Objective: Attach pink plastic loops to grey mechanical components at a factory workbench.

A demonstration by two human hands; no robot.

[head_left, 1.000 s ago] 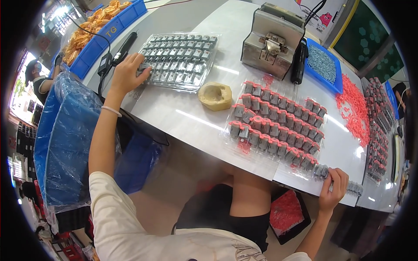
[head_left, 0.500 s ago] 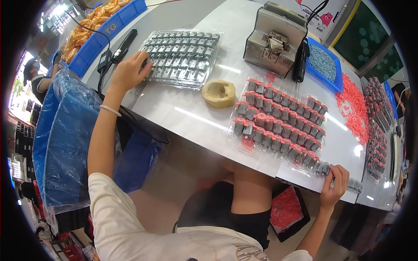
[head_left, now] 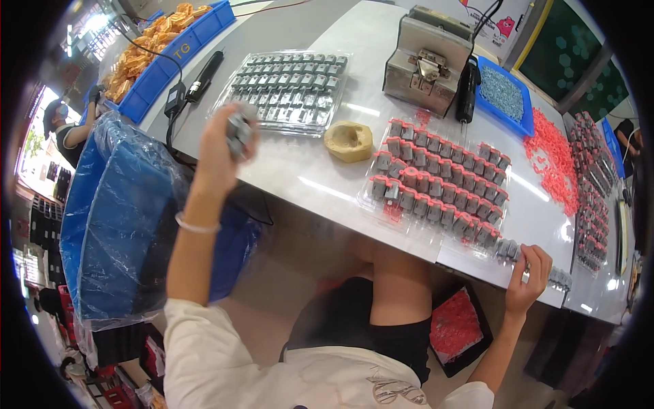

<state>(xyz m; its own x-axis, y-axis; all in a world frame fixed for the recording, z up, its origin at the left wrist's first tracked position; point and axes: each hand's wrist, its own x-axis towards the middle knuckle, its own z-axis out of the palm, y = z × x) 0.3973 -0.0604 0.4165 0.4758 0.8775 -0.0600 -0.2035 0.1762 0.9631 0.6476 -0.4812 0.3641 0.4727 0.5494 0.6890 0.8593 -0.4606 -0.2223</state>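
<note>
My left hand is raised near the table's left edge, smeared by motion. Its fingers are wrapped round a few small grey block-like parts. Just beyond it lies a clear plastic tray of grey parts in rows. At the front edge on the right, my right hand is closed, fingertips pinching a small grey part amid a line of similar parts. Beside that line rests a clear tray of grey parts with pink-red pieces fitted on them. A yellowish hollowed block stands between the trays.
A metal fixture stands at the back beside a black electric screwdriver; another screwdriver lies left. Right are a blue tray of screws and loose pink-red pieces. A blue bin stands left, near a co-worker.
My left hand has left the far tray, moving nearer and slightly right, with grey parts now visible in it. My right hand stays at the row, shifted slightly in view.
</note>
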